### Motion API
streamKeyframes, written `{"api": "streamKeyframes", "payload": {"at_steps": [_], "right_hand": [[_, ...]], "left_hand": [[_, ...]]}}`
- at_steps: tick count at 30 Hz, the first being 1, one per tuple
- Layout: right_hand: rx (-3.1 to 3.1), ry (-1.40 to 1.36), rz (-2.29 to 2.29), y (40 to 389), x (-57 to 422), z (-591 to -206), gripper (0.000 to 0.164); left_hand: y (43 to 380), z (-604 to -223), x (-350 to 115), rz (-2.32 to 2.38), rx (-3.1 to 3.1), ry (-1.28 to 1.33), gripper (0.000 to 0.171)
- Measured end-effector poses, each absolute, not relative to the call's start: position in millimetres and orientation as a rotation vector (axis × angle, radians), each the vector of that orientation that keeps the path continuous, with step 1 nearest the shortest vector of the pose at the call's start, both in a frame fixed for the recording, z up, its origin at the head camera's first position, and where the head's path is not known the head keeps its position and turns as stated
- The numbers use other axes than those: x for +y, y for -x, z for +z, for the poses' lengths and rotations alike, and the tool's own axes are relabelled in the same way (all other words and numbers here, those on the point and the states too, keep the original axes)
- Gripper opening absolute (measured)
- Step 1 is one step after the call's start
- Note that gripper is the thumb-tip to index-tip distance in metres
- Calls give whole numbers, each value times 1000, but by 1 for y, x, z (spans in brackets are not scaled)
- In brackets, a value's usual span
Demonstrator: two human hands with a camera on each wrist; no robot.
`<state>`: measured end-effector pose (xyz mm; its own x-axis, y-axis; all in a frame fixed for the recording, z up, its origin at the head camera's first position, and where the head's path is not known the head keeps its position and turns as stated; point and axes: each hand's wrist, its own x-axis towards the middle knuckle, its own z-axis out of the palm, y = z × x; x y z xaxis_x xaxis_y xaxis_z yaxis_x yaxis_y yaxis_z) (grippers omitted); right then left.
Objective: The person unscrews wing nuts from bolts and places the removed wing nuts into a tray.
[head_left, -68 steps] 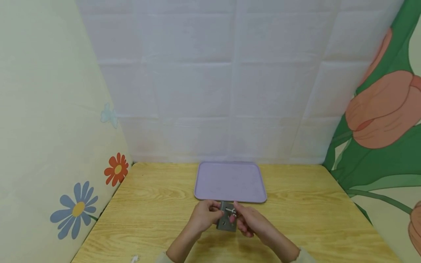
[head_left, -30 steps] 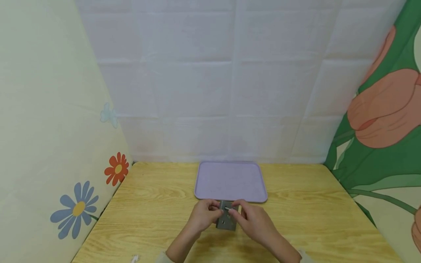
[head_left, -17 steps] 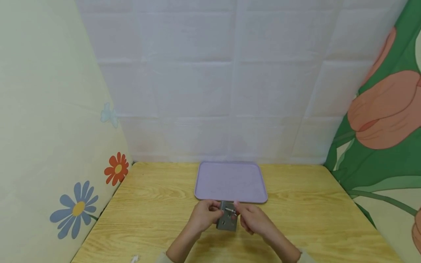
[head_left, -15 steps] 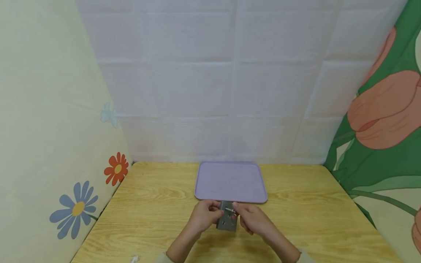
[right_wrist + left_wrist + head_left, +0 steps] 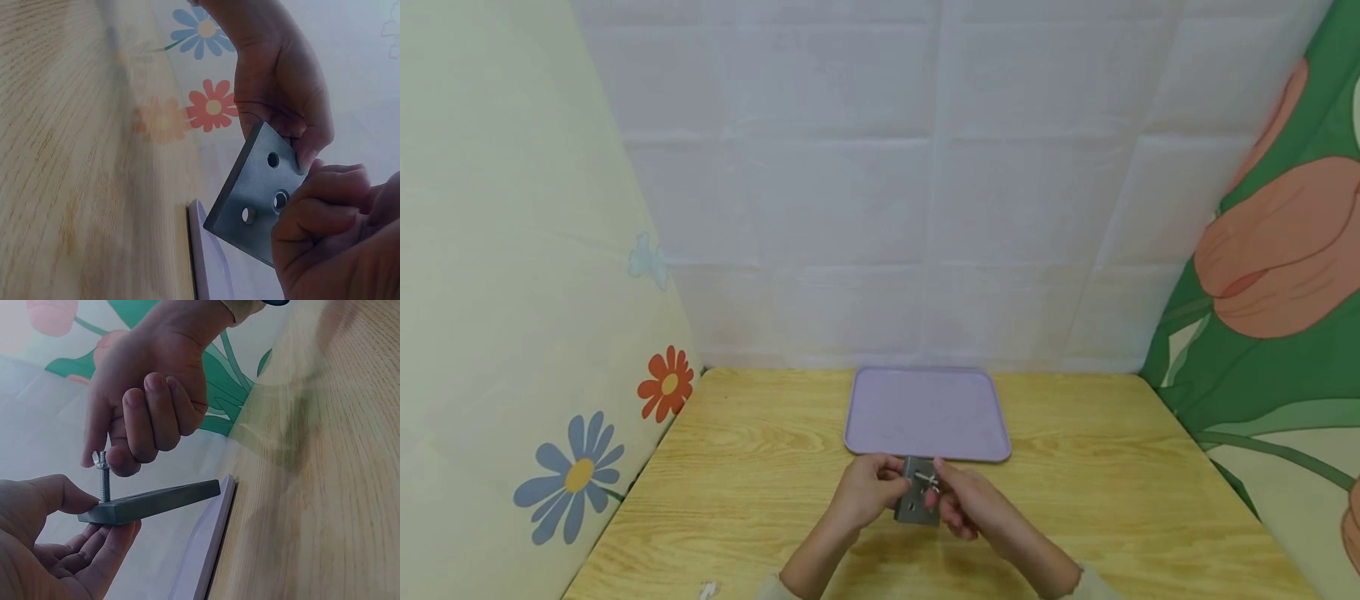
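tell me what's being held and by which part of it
The left grip pinches a grey drilled plate by its edge beside the threaded bolt; whether the right grip holds the wing nut cannot be told.

The left grip [image 5: 867, 490] holds a grey plate [image 5: 915, 493], with the right grip [image 5: 972, 500] at its screw [image 5: 927, 478].

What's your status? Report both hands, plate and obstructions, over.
Left hand grips gray plate. Right hand at wing nut, hold unclear. Bolt juts from plate, wing nut near its tip. No obstruction seen; lilac tray lies beyond.
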<state>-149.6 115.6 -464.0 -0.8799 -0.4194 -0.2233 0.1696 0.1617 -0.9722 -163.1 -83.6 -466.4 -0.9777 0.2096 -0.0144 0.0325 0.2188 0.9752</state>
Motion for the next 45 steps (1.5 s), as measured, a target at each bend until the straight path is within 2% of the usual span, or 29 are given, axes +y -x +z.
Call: {"api": "streamKeyframes", "payload": {"at_steps": [6, 12, 15, 26, 31, 34, 37, 41, 45], "right_hand": [[2311, 264, -1633, 148, 112, -461, 55], [2946, 485, -1227, 143, 108, -460, 30], [3094, 602, -1113, 141, 107, -461, 23], [3218, 774, -979, 138, 109, -459, 22], [3062, 595, -1225, 139, 111, -457, 17], [2855, 388, -1463, 142, 113, -456, 28], [2582, 235, -1639, 145, 115, -457, 47], [2259, 191, -1705, 149, 119, -462, 69], [2113, 236, -1700, 151, 121, -466, 75]], "left_hand": [[164, -465, -84, 1825, 2356, -204, 17], [165, -464, -85, 1803, 2352, -168, 18], [165, -463, -86, 1809, 2342, -163, 18], [166, -464, -87, 1834, 2326, -186, 19], [165, -464, -86, 1835, 2328, -170, 19], [164, -464, -85, 1847, 2327, -174, 19], [164, -464, -84, 1859, 2329, -189, 19], [164, -465, -84, 1852, 2331, -192, 19], [164, -466, -83, 1842, 2330, -193, 19]]}}
